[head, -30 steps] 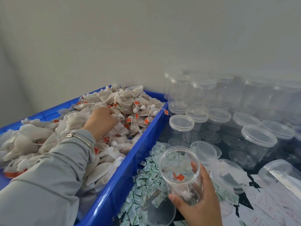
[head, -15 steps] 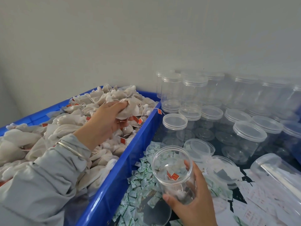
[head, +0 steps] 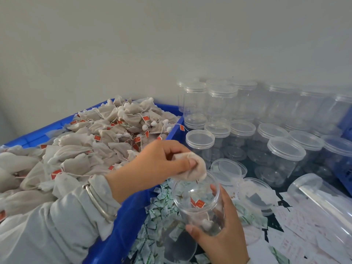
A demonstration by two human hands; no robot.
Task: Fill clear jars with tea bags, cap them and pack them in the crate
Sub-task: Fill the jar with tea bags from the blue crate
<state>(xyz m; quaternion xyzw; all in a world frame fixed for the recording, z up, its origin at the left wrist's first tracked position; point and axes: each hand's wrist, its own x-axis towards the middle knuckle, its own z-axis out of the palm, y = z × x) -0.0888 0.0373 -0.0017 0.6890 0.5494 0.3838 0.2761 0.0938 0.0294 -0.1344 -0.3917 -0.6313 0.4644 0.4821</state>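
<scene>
At the surface's near edge, open jar: the right hand (head: pixel 221 239) grips a clear uncapped jar (head: pixel 199 202) from below and beside, tilted with its mouth toward the camera.
Jar contents: at least one tea bag low inside, with a red paper tag (head: pixel 198 203) lying against the wall; print on the tag too small to read.
Left hand: the left hand (head: pixel 158 164) pinches one tea bag (head: pixel 192 170) in curled fingers, just above the jar's rim at its far-left side; the bag's lower edge touches or nearly touches the rim, cannot tell which.
Wrist: metal bangle (head: pixel 97 202) over a grey sleeve (head: pixel 47 229).
Blue crate: the blue crate (head: pixel 125 221) at left is heaped with loose tea bags (head: pixel 99 141), off-white pouches on strings with small red tags; tag writing illegible.
Capped jars: empty clear capped jars (head: pixel 285 155) stand in rows at right, taller stacked ones against the wall.
Loose lids: clear lids (head: pixel 226 168) lie just behind the held jar.
Sachets: small white-and-green sachets (head: pixel 158 208) are scattered between the crate and the jar; print unreadable.
Paper sheets: white label sheets (head: pixel 297 225) with faint red print lie at lower right; text not legible.
Far right: a second blue bin (head: pixel 345 130), partly out of view.
</scene>
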